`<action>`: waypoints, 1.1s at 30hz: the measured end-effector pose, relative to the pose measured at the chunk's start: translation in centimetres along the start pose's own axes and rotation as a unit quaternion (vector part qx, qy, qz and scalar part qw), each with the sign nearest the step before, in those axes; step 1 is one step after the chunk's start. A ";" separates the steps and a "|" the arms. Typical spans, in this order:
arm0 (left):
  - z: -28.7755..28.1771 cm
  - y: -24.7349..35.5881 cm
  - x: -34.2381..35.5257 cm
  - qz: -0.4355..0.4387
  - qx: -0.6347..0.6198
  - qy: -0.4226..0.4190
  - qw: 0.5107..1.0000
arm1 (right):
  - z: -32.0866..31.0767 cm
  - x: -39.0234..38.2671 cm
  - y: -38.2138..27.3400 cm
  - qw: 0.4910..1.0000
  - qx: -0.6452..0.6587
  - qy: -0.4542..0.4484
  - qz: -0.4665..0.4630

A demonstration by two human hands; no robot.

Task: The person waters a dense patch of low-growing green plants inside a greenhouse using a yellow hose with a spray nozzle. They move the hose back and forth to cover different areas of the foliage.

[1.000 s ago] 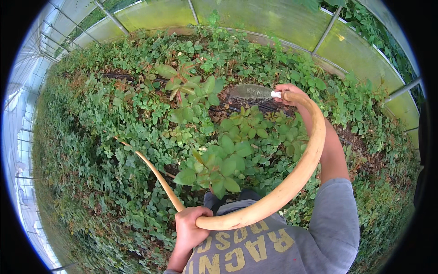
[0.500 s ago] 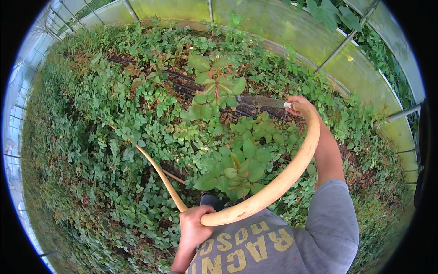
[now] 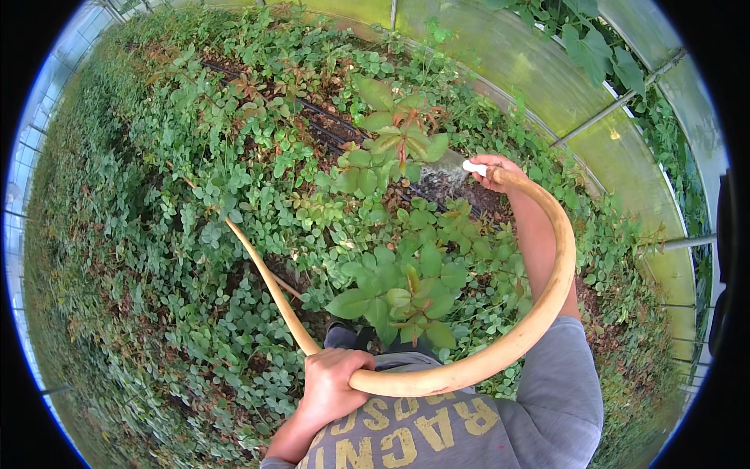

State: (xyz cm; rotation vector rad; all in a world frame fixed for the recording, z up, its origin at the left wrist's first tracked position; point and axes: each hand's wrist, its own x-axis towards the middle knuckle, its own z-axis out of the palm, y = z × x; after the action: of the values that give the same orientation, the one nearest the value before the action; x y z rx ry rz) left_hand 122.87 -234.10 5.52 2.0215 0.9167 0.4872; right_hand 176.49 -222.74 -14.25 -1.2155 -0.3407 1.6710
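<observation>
In the upper right, the right hand (image 3: 504,170) grips the nozzle (image 3: 474,167) and, lower centre, the left hand (image 3: 334,383) clasps the hose (image 3: 500,349), whose loop might kink if bent tighter.

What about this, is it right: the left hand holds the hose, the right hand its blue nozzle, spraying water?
Not quite: the head view shows a white nozzle, not blue. The left hand holds the hose, the right hand the nozzle, spraying water.
</observation>
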 end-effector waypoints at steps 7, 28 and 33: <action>0.9 -1.3 0.0 0.012 -0.025 0.003 1.000 | -1.2 -0.3 -0.4 0.992 -0.073 0.004 0.099; -0.4 -4.2 -0.4 -0.009 -0.094 0.047 0.994 | 0.0 4.1 0.2 0.953 -0.229 0.001 0.201; -0.9 -4.2 -0.2 -0.006 -0.089 0.040 0.995 | 3.0 6.7 -1.7 0.957 -0.051 -0.100 0.268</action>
State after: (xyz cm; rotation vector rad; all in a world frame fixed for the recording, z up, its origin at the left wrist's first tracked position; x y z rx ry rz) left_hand 120.35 -232.15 2.57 1.8458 0.9008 0.6233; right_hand 174.96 -215.41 -15.37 -1.2906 -0.2324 2.2789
